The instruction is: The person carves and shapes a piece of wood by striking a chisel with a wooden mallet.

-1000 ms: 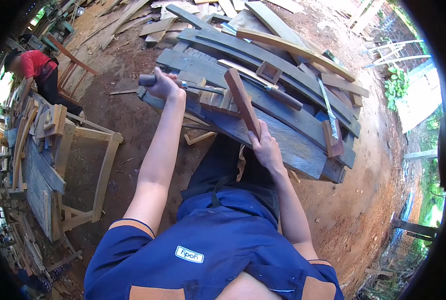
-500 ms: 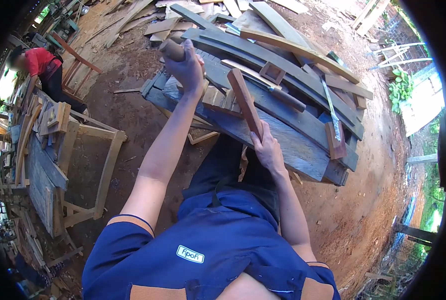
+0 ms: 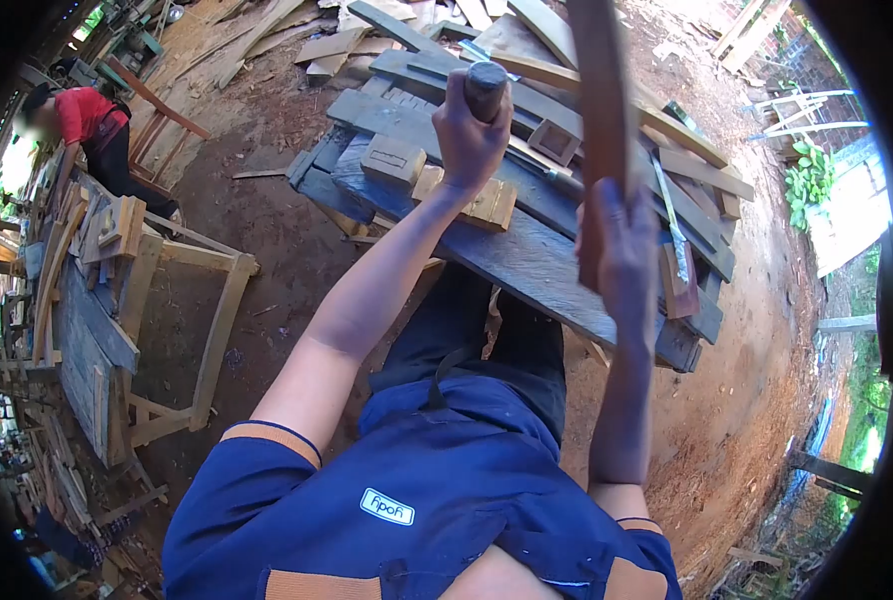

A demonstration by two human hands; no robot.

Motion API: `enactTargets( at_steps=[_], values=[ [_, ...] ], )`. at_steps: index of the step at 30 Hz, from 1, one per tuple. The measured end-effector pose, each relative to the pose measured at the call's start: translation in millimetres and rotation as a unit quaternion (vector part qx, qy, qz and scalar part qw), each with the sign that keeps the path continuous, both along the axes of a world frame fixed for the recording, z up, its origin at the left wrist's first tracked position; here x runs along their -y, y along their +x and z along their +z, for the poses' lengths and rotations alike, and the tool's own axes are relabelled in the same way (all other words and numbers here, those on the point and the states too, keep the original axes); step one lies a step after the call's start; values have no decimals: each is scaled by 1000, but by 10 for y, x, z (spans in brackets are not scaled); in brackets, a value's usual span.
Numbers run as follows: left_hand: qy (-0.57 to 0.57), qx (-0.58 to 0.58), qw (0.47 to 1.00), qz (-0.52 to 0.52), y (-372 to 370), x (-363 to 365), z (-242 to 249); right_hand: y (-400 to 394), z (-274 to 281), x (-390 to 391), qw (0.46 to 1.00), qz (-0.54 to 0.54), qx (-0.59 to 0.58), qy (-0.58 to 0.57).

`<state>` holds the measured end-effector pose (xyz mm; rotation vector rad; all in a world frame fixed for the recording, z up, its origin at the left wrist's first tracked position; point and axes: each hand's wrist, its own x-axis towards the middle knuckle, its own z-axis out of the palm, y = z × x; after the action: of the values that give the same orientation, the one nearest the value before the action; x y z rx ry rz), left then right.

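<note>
My left hand (image 3: pixel 470 145) is closed around a dark, round-ended cylinder (image 3: pixel 487 88) above the workbench (image 3: pixel 537 262). Its lower end is hidden by the hand. On the right, my right hand (image 3: pixel 622 245) grips the near end of a long reddish-brown wooden piece (image 3: pixel 605 100), which points away from me and is blurred. Below my left hand lie a pale wooden block (image 3: pixel 393 160) and a longer notched block (image 3: pixel 492 206), side by side near the bench edge. A small square wooden frame (image 3: pixel 554 142) sits between the two hands, farther back.
Long boards (image 3: pixel 702 170) are piled across the back of the bench. A metal-bladed tool (image 3: pixel 670 222) lies at its right end beside a reddish wooden piece (image 3: pixel 679 285). At left, a person in red (image 3: pixel 87 118) bends over another wooden stand (image 3: pixel 222 335).
My left hand has moved right with the cylinder, uncovering the pale block. My right hand has moved right and swung the reddish-brown piece to point more directly away from me.
</note>
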<state>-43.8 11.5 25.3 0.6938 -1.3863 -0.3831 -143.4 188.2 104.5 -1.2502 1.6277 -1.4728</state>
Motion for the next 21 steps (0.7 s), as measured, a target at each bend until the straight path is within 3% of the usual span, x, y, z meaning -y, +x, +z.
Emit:
enactTargets(
  at_steps=[4, 6, 11, 13, 14, 17, 19, 21],
  values=[
    [-12, -2, 1000, -4, 9, 40, 3, 83, 386, 6, 988, -45, -111, -97],
    [-12, -4, 1000, -2, 61, 23, -19, 20, 308, 71, 907, 48, -417, 13],
    [3, -33, 999, -8, 85, -16, 7, 106, 432, 1, 925, 47, -377, -24],
    [16, -27, 999, -22, 101, -26, -13, 179, 397, 0, 963, 23, -238, -122],
    [14, -10, 999, -28, 107, -42, -17, 164, 412, -7, 951, 40, -300, -62],
    [24, -17, 997, -74, 62, 10, -2, 78, 200, 64, 949, 74, -304, 34],
    [-28, -32, 999, 2, 133, 58, 12, 65, 6, 35, 966, 80, -245, 26],
    [70, -87, 994, 3, 234, 207, -107, 72, -230, 19, 992, 56, -106, 47]
  ],
)
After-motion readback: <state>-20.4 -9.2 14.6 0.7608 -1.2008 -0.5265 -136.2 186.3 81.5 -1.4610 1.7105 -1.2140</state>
